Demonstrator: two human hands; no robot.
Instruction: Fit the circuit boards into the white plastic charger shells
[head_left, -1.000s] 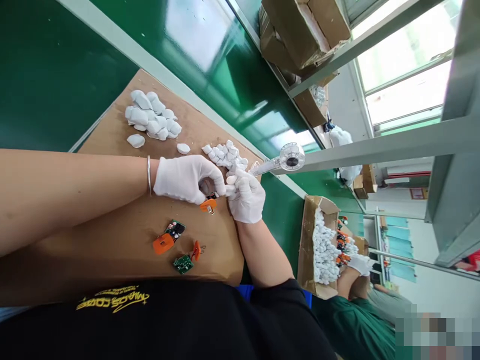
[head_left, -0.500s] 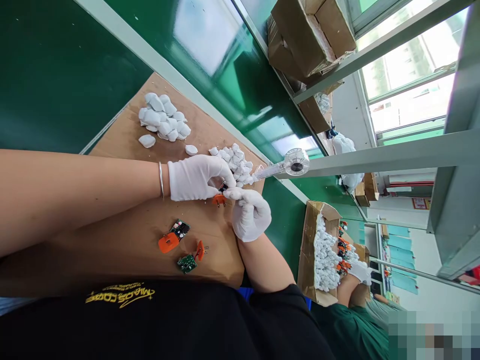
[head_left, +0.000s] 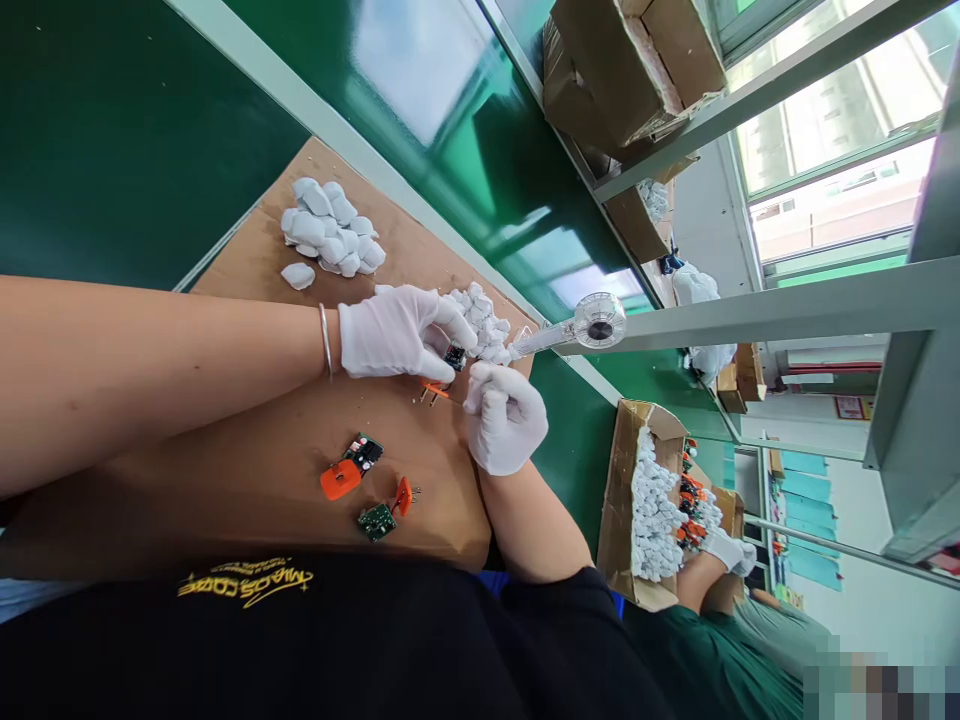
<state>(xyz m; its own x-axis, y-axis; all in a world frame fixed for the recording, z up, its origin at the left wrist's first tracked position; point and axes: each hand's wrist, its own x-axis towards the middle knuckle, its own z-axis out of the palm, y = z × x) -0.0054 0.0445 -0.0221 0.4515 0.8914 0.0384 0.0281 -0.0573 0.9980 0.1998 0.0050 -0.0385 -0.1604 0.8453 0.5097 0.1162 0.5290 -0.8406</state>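
My left hand, in a white glove, pinches a small circuit board between thumb and fingers. An orange plug piece with metal prongs hangs just below the thumb. My right hand, also gloved, is closed close by on the right, its fingertips pinched and a small gap from the board; anything in them is hidden. Nearer my body lie a circuit board with an orange cover and a green circuit board beside another orange plug piece.
Brown cardboard covers the work surface. White pieces form a left pile and a right pile. A clear handheld fan stands by the metal rail. At right, a co-worker's gloved hand is beside a carton of white pieces.
My right hand's fingertips have come away from the board and moved slightly down. My left hand has tilted the board, so more of its dark face shows.
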